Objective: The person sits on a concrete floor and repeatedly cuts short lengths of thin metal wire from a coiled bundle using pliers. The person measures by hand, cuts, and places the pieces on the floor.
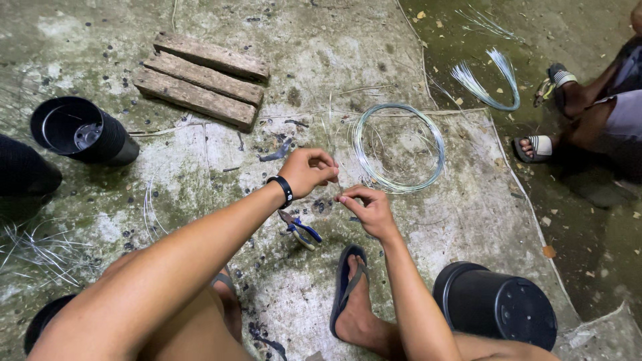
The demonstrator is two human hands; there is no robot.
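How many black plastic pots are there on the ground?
4, possibly. One pot lies at upper left with another at the left edge beside it, one sits at lower right, and a dark rim at lower left is mostly hidden.

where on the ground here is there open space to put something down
Bare floor lies between the wooden planks and the wire coil, and right of the coil. Around both hands, left hand and right hand, pliers and wire scraps crowd it.

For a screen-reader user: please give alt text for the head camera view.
Left hand and right hand pinch a thin wire above a stained concrete floor. A wire coil, blue-handled pliers, wooden planks and black plastic pots lie around.
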